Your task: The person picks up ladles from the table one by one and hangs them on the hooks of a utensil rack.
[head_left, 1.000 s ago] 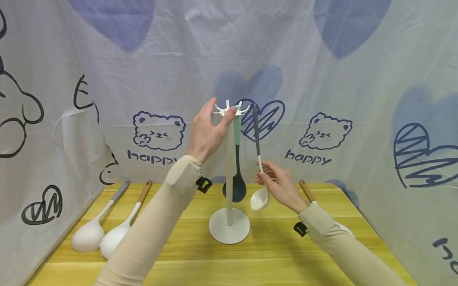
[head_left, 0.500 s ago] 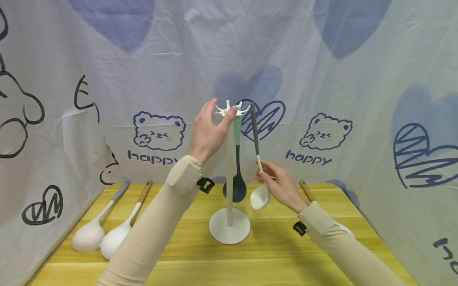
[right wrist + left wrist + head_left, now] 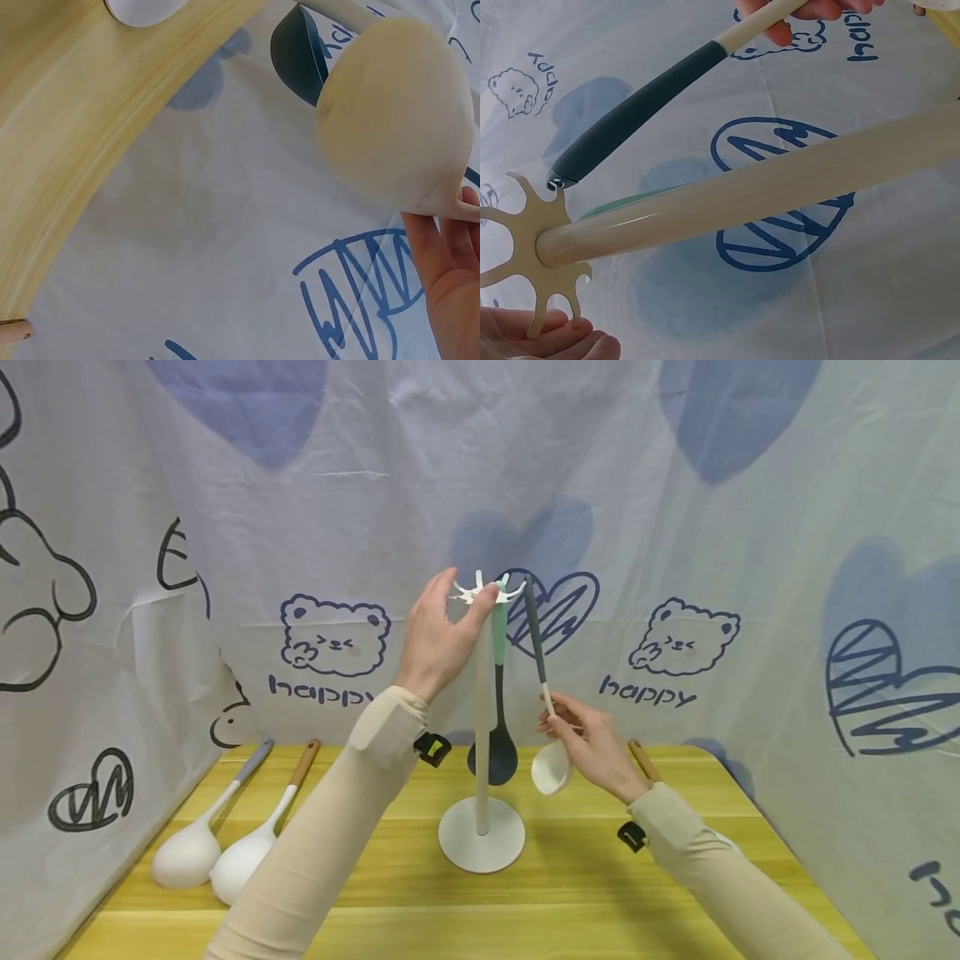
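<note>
A white utensil stand (image 3: 482, 735) with a ring of hooks on top stands mid-table. My left hand (image 3: 438, 635) grips its hooked top (image 3: 536, 247) between thumb and fingers. My right hand (image 3: 596, 743) pinches the neck of a white ladle (image 3: 551, 767) with a dark grey handle (image 3: 637, 116). The ladle is tilted, its bowl low and the handle's end up at a hook tip on the stand's right side. Whether the hook is through the handle's hole I cannot tell. A dark ladle (image 3: 501, 758) with a green handle hangs from the stand behind the pole.
Two large white ladles lie on the wooden table (image 3: 420, 927) at left, one with a grey handle (image 3: 251, 762), one with a brown handle (image 3: 303, 764). Another brown-handled utensil (image 3: 643, 762) lies at right, partly hidden by my right arm. A printed cloth (image 3: 480, 460) surrounds the table.
The white ladle's handle end has moved slightly left to the hook, while its bowl has swung a little right and up. My left hand stays on the stand's top.
</note>
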Available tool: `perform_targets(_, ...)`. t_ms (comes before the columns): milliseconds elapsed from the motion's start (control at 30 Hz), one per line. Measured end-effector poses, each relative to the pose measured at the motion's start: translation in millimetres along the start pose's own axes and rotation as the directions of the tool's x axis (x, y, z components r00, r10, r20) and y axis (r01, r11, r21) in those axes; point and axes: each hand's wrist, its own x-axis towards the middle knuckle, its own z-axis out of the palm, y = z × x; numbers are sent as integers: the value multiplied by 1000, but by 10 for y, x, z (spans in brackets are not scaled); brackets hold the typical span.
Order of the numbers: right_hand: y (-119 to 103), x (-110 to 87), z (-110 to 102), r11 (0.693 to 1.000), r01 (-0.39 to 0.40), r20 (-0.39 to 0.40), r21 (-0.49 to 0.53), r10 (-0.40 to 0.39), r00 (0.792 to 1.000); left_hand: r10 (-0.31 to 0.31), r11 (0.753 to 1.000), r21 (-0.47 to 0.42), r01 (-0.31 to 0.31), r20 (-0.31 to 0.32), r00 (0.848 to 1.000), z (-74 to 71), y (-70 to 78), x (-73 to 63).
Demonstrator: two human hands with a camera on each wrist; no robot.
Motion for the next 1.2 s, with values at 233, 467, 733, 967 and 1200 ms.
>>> perform_targets(233, 20, 29, -51, 1000, 1, -14, -15, -1, 1000, -3, 1000, -5, 3, -1, 1000, 6, -4, -1)
perform_targets(467, 72, 67, -115, 999, -35, -15, -24, 35, 999, -4, 1000, -9, 4, -4, 1000, 15, -2, -5)
perform_targets(733, 134, 89, -168, 996, -31, -26, -78, 29, 999, -9, 1000, -17, 9, -2, 1000, 20, 1, -5)
perform_targets(967, 155, 85, -174, 992, 22, -39, -123, -27, 999, -14, 1000, -12, 14, 3, 1000, 28, -1, -10)
perform_targets(1200, 193, 100, -205, 983, 98, -106, -154, -115, 988, -1, 1000, -12, 1, -2, 1000, 30, -7, -10)
